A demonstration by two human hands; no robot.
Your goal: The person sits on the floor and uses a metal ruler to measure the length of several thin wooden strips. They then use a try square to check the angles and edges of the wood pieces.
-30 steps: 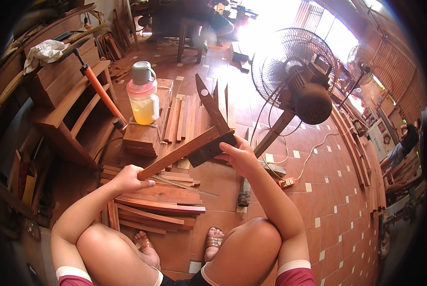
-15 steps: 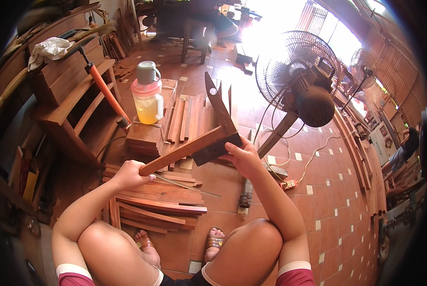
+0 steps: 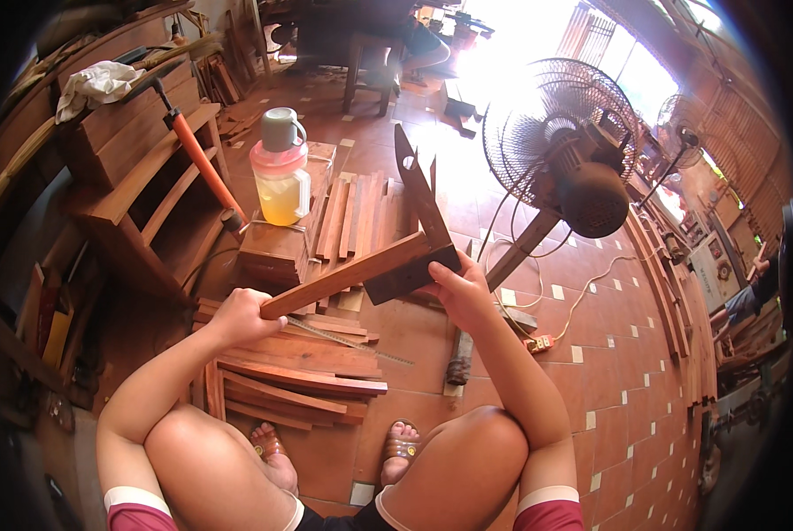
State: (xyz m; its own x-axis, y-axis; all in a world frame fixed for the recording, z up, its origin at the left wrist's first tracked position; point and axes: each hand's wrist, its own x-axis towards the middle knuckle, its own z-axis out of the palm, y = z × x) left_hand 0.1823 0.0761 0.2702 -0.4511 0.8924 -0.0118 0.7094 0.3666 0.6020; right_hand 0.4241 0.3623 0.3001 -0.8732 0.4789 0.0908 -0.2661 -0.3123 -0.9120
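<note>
Left hand [image 3: 237, 317] is wrapped tight round the near end of a long reddish-brown wooden strip [image 3: 348, 274], held up over the floor; right hand [image 3: 456, 288] grips a dark steel try square [image 3: 414, 232] pressed vs. the strip's far end. Risk: the square's blade tip could slip off (grip looks one-sided) and rock the yellow-filled plastic jug w/ grey lid [image 3: 280, 170] far left. The grey pedestal fan [image 3: 563, 150] crowds the right; open tile lies near right.

sleeves [image 3: 551, 511] – maroon, white band | shorts – perhaps dark | sandals [image 3: 400, 449] – brown

Wood strips [image 3: 290, 376] on tiled floor [image 3: 609, 354]
</note>
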